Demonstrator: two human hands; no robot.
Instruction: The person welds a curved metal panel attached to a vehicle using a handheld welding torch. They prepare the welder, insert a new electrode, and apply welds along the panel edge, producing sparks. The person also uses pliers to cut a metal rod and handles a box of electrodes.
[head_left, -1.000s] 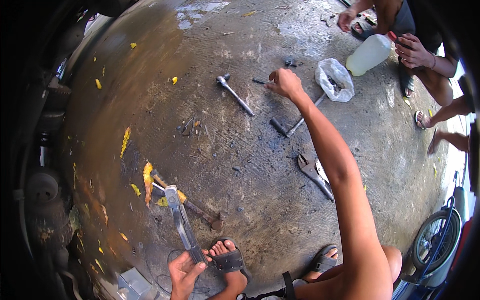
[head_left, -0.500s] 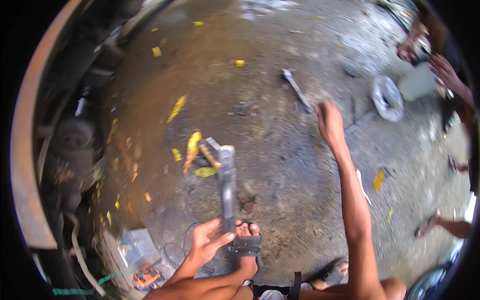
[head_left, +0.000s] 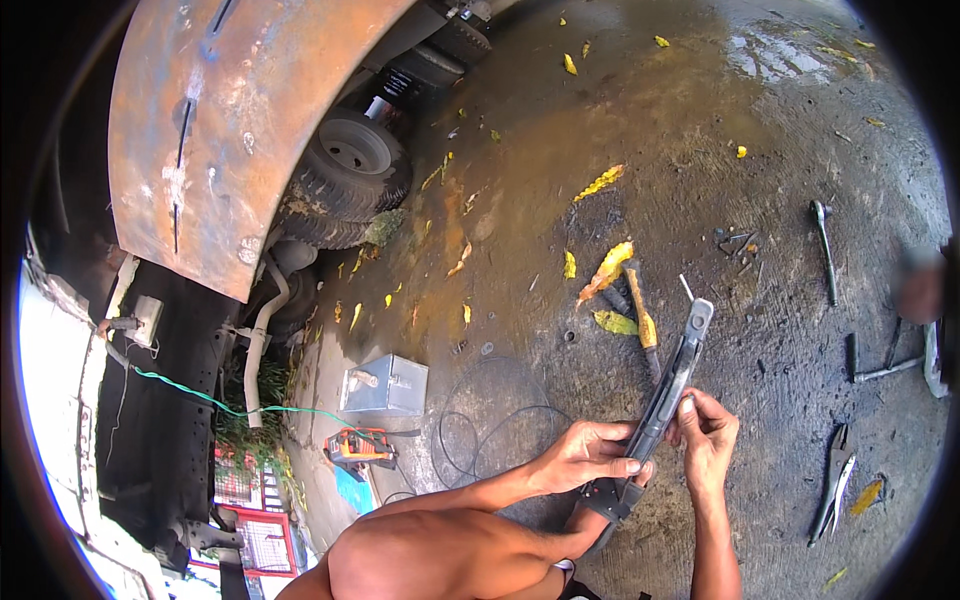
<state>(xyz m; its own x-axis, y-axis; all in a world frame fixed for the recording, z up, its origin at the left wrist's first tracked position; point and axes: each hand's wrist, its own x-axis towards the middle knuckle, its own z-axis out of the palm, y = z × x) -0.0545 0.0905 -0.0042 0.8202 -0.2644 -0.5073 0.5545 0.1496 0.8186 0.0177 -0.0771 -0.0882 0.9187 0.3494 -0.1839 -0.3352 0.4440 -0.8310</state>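
A long dark metal piece [head_left: 668,388], slotted and rounded at its upper end, lies tilted in my left hand [head_left: 595,455], whose thumb and fingers wrap round its lower part. My right hand [head_left: 708,440] is closed beside the piece's right edge, thumb and finger pinched; what they grip is too small to name. Beyond them on the wet concrete lie a wooden-handled tool [head_left: 645,330] and yellow leaves [head_left: 605,270]. To the right are a ratchet [head_left: 826,250] and locking pliers [head_left: 835,485]. My sandalled foot is partly hidden under the piece.
A rusty curved panel [head_left: 230,130] overhangs a dirty wheel [head_left: 355,160] and vehicle underside at left. Below sit a metal box [head_left: 395,390], an orange tool [head_left: 360,450], loose cables and a green cord [head_left: 230,410]. At the right edge are socket bars [head_left: 885,372] and a blurred bit of skin.
The view has swung left, showing the vehicle panel. My right hand has moved from over the scattered tools to beside the metal piece in my left hand. The co-workers have mostly left view.
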